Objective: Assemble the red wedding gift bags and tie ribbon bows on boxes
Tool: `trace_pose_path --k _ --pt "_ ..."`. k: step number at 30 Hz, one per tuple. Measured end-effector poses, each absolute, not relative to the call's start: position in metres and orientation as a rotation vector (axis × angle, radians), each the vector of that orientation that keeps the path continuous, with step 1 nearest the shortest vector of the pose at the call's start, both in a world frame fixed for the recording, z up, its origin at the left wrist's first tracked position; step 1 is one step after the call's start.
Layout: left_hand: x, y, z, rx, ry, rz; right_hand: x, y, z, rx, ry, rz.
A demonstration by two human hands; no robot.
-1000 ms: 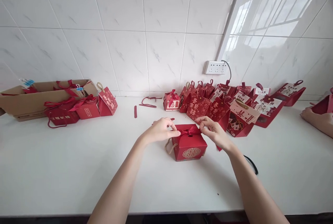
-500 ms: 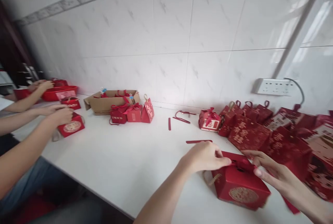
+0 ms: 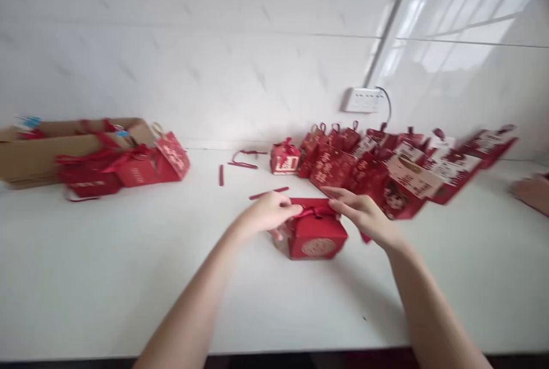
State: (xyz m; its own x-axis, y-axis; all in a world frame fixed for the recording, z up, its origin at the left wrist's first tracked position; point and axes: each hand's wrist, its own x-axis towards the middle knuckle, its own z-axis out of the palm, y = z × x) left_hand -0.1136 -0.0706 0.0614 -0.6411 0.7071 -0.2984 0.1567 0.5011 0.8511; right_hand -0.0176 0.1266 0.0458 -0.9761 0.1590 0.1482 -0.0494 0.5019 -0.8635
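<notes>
A red gift box (image 3: 318, 238) with a round gold emblem on its front stands upright on the white table (image 3: 171, 289). Across its top runs a red ribbon (image 3: 315, 210), tied or looped at the middle. My left hand (image 3: 271, 213) pinches the ribbon at the left side of the box top, thumb toward the knot. On the other side my right hand (image 3: 364, 213) closes thumb and fingers on the ribbon, whose loose tail hangs below that hand. Part of a clear or beige strap shows beneath my left hand.
Several red gift bags (image 3: 330, 166) crowd the back right, beside a small bow-tied box (image 3: 285, 157). Ribbon strips (image 3: 221, 175) lie behind my left hand. A cardboard box (image 3: 38, 154) and red boxes (image 3: 141, 169) stand at left. Another person's hand (image 3: 532, 191) shows at the right edge.
My view has swung right, so the co-workers at the left have left the picture and a hand appears at the far right. Both my hands stay on the box's ribbon.
</notes>
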Motion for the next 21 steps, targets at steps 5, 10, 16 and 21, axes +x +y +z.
trace_pose_path --k 5,10,16,21 --pt "-0.115 -0.071 0.063 0.702 2.122 1.056 -0.012 0.129 0.046 -0.221 -2.54 1.402" --pt "-0.116 -0.072 0.063 0.766 2.267 0.926 -0.002 0.131 0.05 -0.273 -2.658 1.293" --pt "-0.113 -0.073 0.064 0.89 2.351 0.881 0.007 0.134 0.048 -0.333 -2.794 1.097" --pt "-0.111 -0.073 0.068 0.939 2.332 0.877 0.013 0.136 0.05 -0.315 -2.873 1.038"
